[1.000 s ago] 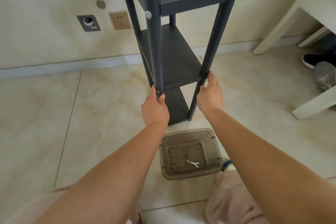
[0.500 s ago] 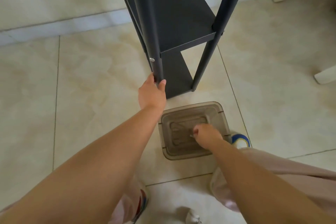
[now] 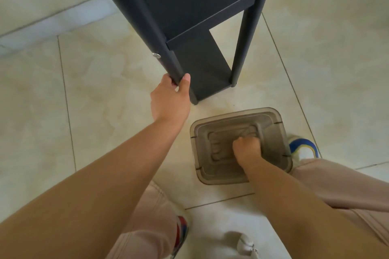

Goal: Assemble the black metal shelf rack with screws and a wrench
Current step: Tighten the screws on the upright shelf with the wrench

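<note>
Nearest: two knees in pale trousers [image 3: 147, 227] at the bottom edge, with a striped shoe [image 3: 181, 231] by the left knee and a blue-and-white shoe [image 3: 303, 147] by the right one.

Bin [image 3: 280, 153]: clear brownish plastic, rectangular, open-topped, standing on the tile floor [image 3: 94, 101] between the feet and the rack.

Right hand [image 3: 246, 147]: reaches down inside the bin, fingers curled into a fist at its bottom. Whether anything is held in the fist cannot be told; the wrench is not visible.

Left hand [image 3: 170, 99]: wrapped around the near-left post [image 3: 160, 48] of the rack, thumb on the right of the tube, fingers behind it, low down and just above the bottom shelf.

Rack [image 3: 200, 6]: black metal, upright on the floor just beyond the bin, round posts and flat shelves; two shelf levels show. A silver screw [image 3: 156, 55] head sits on the near-left post at the upper of the two shelves; another shows on the near-right post.

Farthest: pale baseboard [image 3: 52, 25] and wall at upper left.
</note>
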